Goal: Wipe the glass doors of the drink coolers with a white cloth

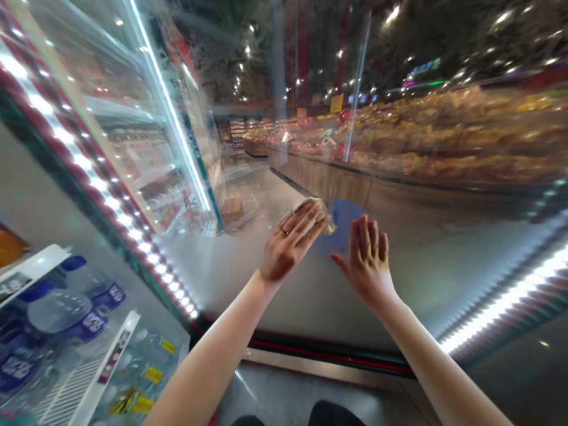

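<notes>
head view, left hand: the left hand (288, 239) lies over a pale cloth (327, 220); grip nearly flat, fingers close together, cloth held beneath them against the glass panel (302, 296).
cloth: under the left fingertips, bunched, one edge poking out beyond them, just beside the blue disc (331, 210). loose folds could slip out if the flat fingers lift or slide faster than the fabric.
ring: a band (285, 231) on a left finger; it could scratch or knock the glass if the cloth bunches away from under it.
right hand: the right hand (368, 260) has its grip open, fingers up, thumb out, no object held; palm seems to rest on the glass, though contact is hard to confirm. bare skin could leave smears.
glass panel: upright by the look of it, between lit strips; if hinged, a hard push could swing it and upset balance.
blue disc: between the hands; if it is a sticker, rubbing could catch and lift its edge.
bottles: bottles (60, 310) on a shelf, low left, near the left forearm; a wide elbow sweep could tip one.
</notes>
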`<state>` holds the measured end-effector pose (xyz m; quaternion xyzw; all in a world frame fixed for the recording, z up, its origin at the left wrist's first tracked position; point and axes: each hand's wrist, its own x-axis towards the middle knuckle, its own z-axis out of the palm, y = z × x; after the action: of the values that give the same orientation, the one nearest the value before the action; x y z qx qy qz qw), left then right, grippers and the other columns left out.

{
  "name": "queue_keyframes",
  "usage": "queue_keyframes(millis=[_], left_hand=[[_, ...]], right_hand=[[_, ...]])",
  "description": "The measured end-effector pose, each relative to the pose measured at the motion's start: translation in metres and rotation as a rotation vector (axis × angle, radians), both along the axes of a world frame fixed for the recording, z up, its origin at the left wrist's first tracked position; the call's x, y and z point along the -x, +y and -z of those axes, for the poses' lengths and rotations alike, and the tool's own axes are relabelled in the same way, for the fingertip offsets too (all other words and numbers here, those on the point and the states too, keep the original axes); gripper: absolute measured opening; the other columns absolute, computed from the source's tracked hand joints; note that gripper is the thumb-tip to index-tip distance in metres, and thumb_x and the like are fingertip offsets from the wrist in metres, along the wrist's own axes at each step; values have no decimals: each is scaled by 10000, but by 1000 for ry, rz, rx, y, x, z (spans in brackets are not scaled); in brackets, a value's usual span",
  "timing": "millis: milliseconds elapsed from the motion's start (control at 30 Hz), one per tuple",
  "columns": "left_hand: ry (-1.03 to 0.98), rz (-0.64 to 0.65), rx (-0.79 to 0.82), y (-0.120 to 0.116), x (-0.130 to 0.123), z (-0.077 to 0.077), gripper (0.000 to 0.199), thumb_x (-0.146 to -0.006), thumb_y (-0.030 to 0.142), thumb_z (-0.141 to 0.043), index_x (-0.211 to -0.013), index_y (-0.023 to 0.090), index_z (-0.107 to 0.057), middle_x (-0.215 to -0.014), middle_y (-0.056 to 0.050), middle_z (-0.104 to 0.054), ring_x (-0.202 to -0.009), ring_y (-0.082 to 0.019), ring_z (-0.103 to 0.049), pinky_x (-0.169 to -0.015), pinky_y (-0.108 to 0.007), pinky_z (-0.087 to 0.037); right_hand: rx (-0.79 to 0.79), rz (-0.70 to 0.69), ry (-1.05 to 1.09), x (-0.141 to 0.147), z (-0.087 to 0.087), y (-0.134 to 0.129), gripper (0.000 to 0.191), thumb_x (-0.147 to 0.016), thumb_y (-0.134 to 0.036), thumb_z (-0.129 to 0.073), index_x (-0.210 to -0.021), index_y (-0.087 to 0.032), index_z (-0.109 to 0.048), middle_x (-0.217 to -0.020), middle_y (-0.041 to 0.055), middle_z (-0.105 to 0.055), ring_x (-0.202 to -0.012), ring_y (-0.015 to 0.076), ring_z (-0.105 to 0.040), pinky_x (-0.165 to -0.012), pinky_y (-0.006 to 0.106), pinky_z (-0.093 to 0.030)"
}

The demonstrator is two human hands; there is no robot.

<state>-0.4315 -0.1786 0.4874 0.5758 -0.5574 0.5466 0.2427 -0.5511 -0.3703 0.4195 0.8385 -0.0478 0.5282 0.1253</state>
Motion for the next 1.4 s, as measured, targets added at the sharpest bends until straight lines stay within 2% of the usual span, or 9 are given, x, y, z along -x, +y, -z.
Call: queue_keyframes(millis=[133,267,400,567,700,867,1067,1200,1400], left_hand=[[-47,36,103,-3,-4,-11,659,-1100,103,-573,-1708,271,-381,-1691,-72,-554,-1544,-202,-547,-1280,-306,-488],[-67,-4,-22,-9,-1,-14,721,-1119,137,-548,-1754,279,-238,-1587,-47,-667,-1526,-185,-569,-1294,-311,-477],[-170,-18,-75,-15,-1,-21,648,-1128,141,-514,-1731,289,-327,-1579,-37,-675,-1543,-194,-549,-1325,-363,-446],[13,-120,29,-27,15,0,584,-1112,149,-491,-1684,261,-452,-1668,-81,-577,-1614,-253,-454,-1362,-443,-379],[1,-108,-54,-42,29,9,621,-1095,243,-565,-1700,268,-426,-1689,-61,-549,-1633,-267,-422,-1391,-443,-315],[49,-174,21,-57,38,-11,566,-1108,214,-515,-1666,299,-488,-1714,-37,-517,-1644,-270,-402,-1396,-485,-297],[33,-213,-17,-81,59,13,595,-1086,243,-573,-1674,232,-477,-1709,-92,-513,-1654,-286,-379,-1383,-464,-330],[-51,-206,-148,-82,56,9,627,-1090,244,-563,-1701,255,-423,-1720,-73,-494,-1655,-245,-372,-1394,-426,-290],[49,-254,22,-74,50,15,701,-1092,233,-540,-1750,262,-299,-1805,-95,-333,-1698,-287,-256,-1397,-487,-267]], right_hand=[[-42,14,-2,0,-1,8,909,-1116,-469,-488,-1766,-155,65,-1821,203,-211,-1697,334,-232,-1323,571,-349],[-105,18,-15,4,5,8,949,-1102,-455,-533,-1767,-234,108,-1843,168,-157,-1690,372,-240,-1319,591,-356],[-125,60,-65,11,28,0,960,-1097,-432,-546,-1765,-281,128,-1850,157,-134,-1687,405,-232,-1312,638,-349],[-149,121,-106,33,64,-7,931,-1100,-427,-542,-1776,-271,79,-1839,157,-184,-1674,393,-280,-1311,636,-359],[-177,111,-111,61,79,-16,854,-1111,-387,-518,-1785,-267,-8,-1839,118,-182,-1685,362,-247,-1329,618,-340],[-202,66,-96,73,81,-29,790,-1125,-336,-481,-1786,-279,-52,-1830,90,-216,-1684,329,-252,-1342,594,-330],[-205,-19,-50,67,78,-32,807,-1127,-337,-482,-1785,-259,-20,-1787,108,-346,-1646,322,-365,-1263,537,-479],[-217,-45,-29,71,74,-34,815,-1133,-333,-475,-1782,-260,12,-1775,110,-372,-1630,309,-400,-1277,529,-462],[-295,-78,-66,72,67,-37,822,-1138,-328,-452,-1772,-307,70,-1814,90,-284,-1666,310,-321,-1308,566,-406]])
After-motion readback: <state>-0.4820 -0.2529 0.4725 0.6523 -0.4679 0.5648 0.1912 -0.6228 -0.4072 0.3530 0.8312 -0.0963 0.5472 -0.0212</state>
